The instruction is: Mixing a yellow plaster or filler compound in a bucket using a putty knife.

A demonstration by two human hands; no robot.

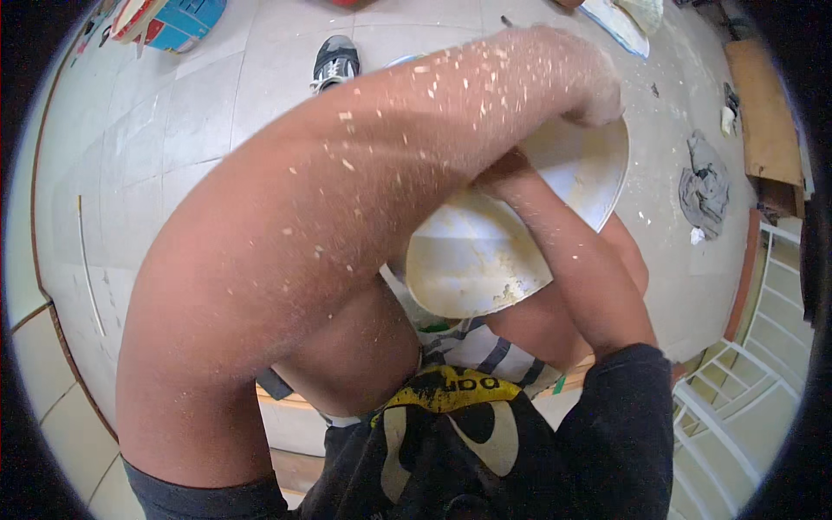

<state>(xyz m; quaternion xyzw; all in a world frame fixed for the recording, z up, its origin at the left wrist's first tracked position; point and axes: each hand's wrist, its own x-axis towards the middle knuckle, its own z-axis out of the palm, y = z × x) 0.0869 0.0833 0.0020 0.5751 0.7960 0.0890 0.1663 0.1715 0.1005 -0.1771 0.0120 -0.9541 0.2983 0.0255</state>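
Observation:
My left arm (pixel 338 195) is sprinkled with pale flakes and crosses over my right forearm (pixel 572 253). My left hand (pixel 595 91) is blurred and lies at the far rim of a broad whitish, shallow round dish or disc (pixel 478 253). Yellowish stains and patches of residue mark the surface of that piece, above my lap. Across it lies my right forearm, and only the wrist-side part of my right hand (pixel 504 170) shows. Its fingers are hidden beneath my left forearm, so what they hold cannot be seen.
A blue bucket (pixel 188 26) stands at the upper left, near a dark lace-up shoe (pixel 336 58). A thin stick (pixel 90 266) lies on the tiled floor (pixel 195 117). To the right are a crumpled grey cloth (pixel 705 185), a brown board (pixel 760 110) and a white metal rack (pixel 734 403).

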